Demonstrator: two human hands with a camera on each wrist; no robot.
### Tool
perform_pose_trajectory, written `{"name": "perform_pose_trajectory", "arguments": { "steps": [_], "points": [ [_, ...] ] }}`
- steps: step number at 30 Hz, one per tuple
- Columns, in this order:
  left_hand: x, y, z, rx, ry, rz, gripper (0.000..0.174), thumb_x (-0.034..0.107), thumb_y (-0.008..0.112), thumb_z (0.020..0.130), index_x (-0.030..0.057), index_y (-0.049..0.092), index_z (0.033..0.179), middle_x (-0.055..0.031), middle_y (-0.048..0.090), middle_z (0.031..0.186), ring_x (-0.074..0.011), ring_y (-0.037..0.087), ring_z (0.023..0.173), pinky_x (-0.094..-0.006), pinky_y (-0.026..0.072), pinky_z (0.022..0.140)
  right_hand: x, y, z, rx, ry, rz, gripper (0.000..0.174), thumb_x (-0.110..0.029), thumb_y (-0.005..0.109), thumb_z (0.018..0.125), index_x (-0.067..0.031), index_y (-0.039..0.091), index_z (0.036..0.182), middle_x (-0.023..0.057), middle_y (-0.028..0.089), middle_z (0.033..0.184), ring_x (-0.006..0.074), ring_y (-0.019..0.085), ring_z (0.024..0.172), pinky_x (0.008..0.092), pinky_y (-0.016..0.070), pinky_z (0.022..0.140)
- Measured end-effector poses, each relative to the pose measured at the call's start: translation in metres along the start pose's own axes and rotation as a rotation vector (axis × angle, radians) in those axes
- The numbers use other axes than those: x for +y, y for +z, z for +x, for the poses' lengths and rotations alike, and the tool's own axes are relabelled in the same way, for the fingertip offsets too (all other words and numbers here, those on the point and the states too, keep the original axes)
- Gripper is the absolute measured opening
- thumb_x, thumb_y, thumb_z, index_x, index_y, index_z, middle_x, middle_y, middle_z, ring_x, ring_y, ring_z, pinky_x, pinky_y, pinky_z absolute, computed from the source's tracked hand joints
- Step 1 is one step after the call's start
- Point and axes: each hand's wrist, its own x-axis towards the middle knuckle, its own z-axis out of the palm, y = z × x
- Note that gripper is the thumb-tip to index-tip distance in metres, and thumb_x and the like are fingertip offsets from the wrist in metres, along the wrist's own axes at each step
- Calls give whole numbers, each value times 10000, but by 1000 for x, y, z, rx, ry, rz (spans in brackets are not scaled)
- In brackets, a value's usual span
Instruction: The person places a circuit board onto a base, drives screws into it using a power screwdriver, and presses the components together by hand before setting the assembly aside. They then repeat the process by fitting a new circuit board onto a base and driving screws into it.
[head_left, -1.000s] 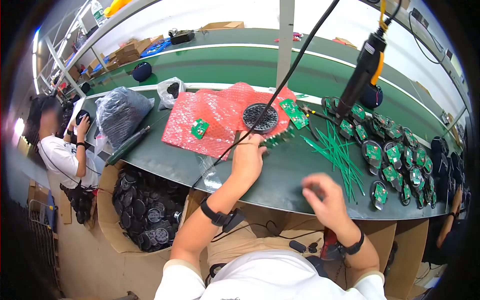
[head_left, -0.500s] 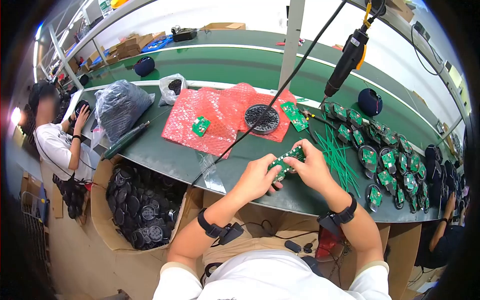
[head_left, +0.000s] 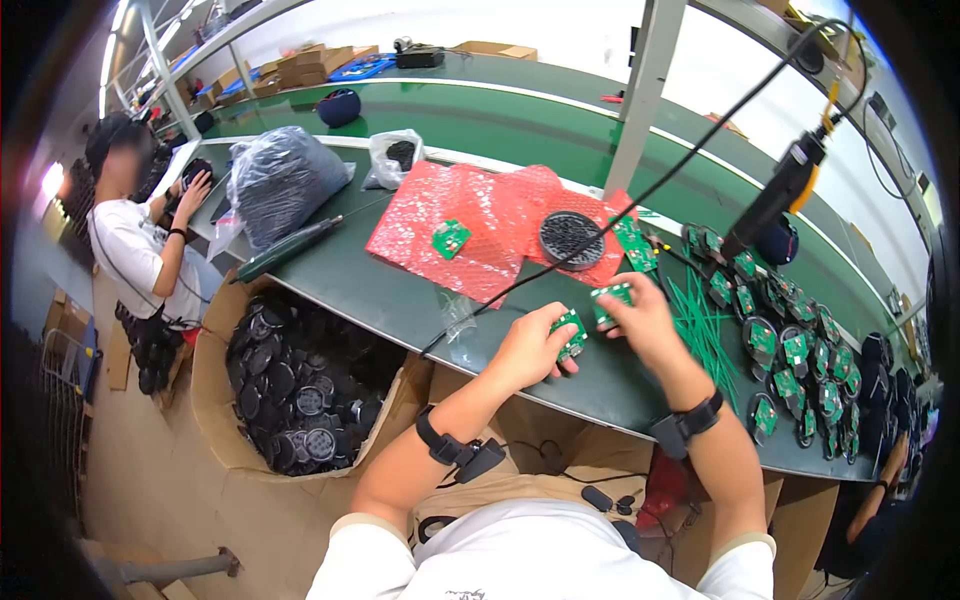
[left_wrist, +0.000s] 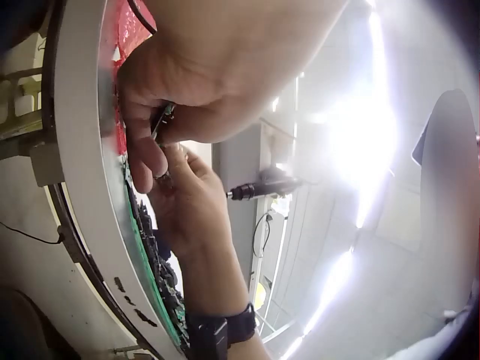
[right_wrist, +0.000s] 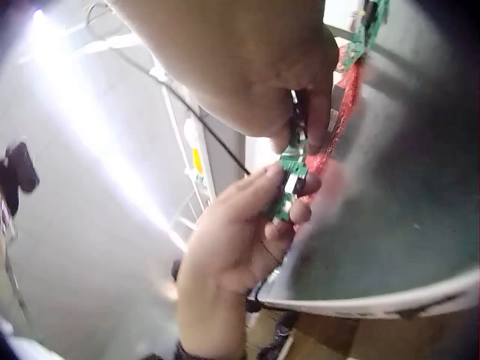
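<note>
Over the front of the green worktop, my left hand (head_left: 528, 350) pinches a small green circuit board (head_left: 571, 336) between thumb and fingers. Just to its right, my right hand (head_left: 645, 325) grips another small green circuit board (head_left: 610, 303). A narrow gap separates the two boards in the head view. In the right wrist view the left hand's board (right_wrist: 289, 187) shows white and dark parts, while the right fingers hide much of the other. Beyond the hands, a single circuit board (head_left: 451, 238) lies on red bubble wrap (head_left: 400, 225).
A round black dish (head_left: 571, 241) of small dark pieces and a larger board panel (head_left: 634, 244) sit behind. Thin green strips (head_left: 700, 325) and many round black parts with boards (head_left: 790, 345) lie right. An electric screwdriver (head_left: 780, 195) hangs above. A carton (head_left: 215, 400) stands lower left.
My left hand picked up a strip of boards from beside the bubble wrap, and both hands then held it. Now it is in two pieces, one in each hand, moved apart.
</note>
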Motion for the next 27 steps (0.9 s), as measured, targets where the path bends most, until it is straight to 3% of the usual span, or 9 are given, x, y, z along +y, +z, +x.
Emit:
{"name": "perform_pose_trajectory", "arguments": {
  "steps": [2,8,11,12,15,16,21,25,27],
  "points": [
    [-8,-4,4,110,47,2,259,79,580,1057,-45,532,1279,-144,711,1000,-221,776,784,-314,615,605,5,-14,22,130,89,-34,404,-127,753,975,-24,531,1298,96,688,1016,172,706,710,267,576,558],
    [-45,-4,29,273,249,-82,652,-125,502,993,63,286,1578,-163,626,1246,-244,743,1068,-347,630,830,26,-38,51,80,57,233,696,93,617,971,-14,298,1580,161,649,1121,255,736,972,339,652,868],
    [-42,1,22,255,173,-372,833,-120,485,992,161,108,1680,-227,626,1246,-283,775,840,-354,649,778,24,-33,47,101,15,137,684,83,633,971,-13,325,1574,121,667,1037,216,741,930,312,652,808],
    [-38,-1,20,240,140,-341,845,-104,489,1014,240,117,1690,-172,664,1158,-249,774,896,-357,656,734,27,-34,51,122,4,96,664,73,648,971,-6,350,1560,87,652,958,197,739,863,300,650,748],
    [-23,-10,11,175,85,-141,808,-70,481,1027,220,116,1686,-161,704,966,-247,770,746,-347,652,656,30,-38,54,136,-26,-130,606,-2,722,955,5,454,1498,46,617,831,154,703,689,274,612,629],
    [-22,-7,8,239,134,-106,739,-23,517,1025,182,212,1667,-143,708,842,-230,757,677,-335,636,620,29,-38,54,137,-24,-131,606,-2,722,955,5,454,1498,46,617,831,154,703,689,274,612,629],
    [-20,-13,-11,246,205,116,435,26,577,1008,79,566,1439,-109,721,835,-167,727,653,-318,589,605,16,-41,49,138,-26,-657,551,-189,766,959,-40,549,1444,44,617,686,144,670,580,322,550,568],
    [-18,-28,-30,401,298,267,245,50,600,1010,39,721,1222,-73,712,780,-129,682,621,-308,552,602,13,-27,35,399,-396,-1249,511,-332,807,914,-115,630,1341,156,688,731,357,711,693,482,563,656],
    [-15,-37,-38,433,305,290,238,60,611,1011,41,721,1220,-69,708,779,-123,668,616,-304,545,595,0,-9,31,343,-341,-1195,454,-350,789,916,-145,651,1297,192,731,835,430,707,797,530,559,707]
  ]
}}
